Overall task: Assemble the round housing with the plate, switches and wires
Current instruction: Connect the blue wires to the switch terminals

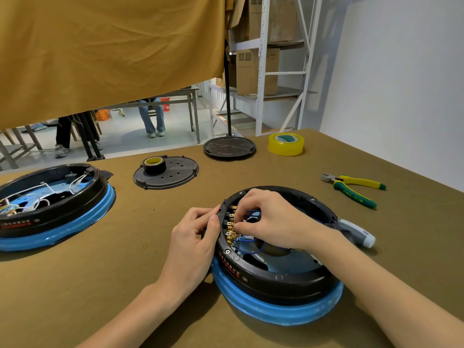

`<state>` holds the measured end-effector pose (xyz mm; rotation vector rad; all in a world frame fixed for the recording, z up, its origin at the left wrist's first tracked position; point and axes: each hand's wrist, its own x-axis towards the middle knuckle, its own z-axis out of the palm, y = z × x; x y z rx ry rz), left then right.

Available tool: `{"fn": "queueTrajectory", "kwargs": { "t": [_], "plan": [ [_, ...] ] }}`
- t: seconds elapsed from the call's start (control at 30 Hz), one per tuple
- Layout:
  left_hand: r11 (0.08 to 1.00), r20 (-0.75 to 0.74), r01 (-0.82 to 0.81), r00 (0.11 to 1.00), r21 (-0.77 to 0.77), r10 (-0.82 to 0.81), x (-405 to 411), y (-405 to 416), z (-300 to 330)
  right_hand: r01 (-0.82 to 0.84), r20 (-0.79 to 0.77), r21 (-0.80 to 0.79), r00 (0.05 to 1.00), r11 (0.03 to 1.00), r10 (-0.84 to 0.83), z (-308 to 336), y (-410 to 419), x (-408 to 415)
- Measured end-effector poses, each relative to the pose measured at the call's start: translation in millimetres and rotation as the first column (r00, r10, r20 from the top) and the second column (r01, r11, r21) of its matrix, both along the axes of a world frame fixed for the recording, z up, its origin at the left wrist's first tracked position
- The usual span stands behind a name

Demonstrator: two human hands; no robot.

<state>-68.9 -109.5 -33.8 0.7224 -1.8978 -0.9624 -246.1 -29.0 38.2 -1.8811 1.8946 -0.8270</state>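
A round black housing (273, 277) with a blue rim lies open side up at the table's front centre. Inside its left wall sits a row of switches with brass terminals (231, 228), and thin blue wires (247, 248) loop across the bottom. My left hand (194, 243) grips the housing's left wall from outside, thumb on the rim. My right hand (268, 217) reaches in from the right, its curled fingertips pinching at the terminals and a blue wire. A black round plate (173, 175) with holes lies further back on the table.
A second housing (52, 204) with white wires sits at the left. Black tape (154, 164) rests on the plate; a round black lid (229, 147) and yellow tape roll (286, 144) lie behind. Green-yellow pliers (354, 188) and a grey-white tool (357, 232) lie to the right.
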Motion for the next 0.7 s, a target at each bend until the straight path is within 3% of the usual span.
{"fn": "queueTrajectory", "kwargs": {
  "t": [0.17, 0.47, 0.7],
  "plan": [
    [0.996, 0.031, -0.043, 0.998, -0.072, 0.046, -0.8, 3.6, -0.3, 0.034, -0.029, -0.008, 0.999, 0.999, -0.034, -1.2, -1.3, 3.5],
    [0.993, 0.071, -0.071, 0.994, -0.099, 0.078, -0.4, 4.5, -2.0, 0.016, -0.123, 0.040, 0.992, 0.999, -0.011, 8.4, -4.5, 4.0],
    [0.995, 0.043, -0.067, 0.997, -0.081, 0.070, -3.2, 10.2, -0.7, 0.003, -0.221, -0.013, 0.975, 1.000, -0.005, 11.2, -3.8, 9.0]
  ]
}}
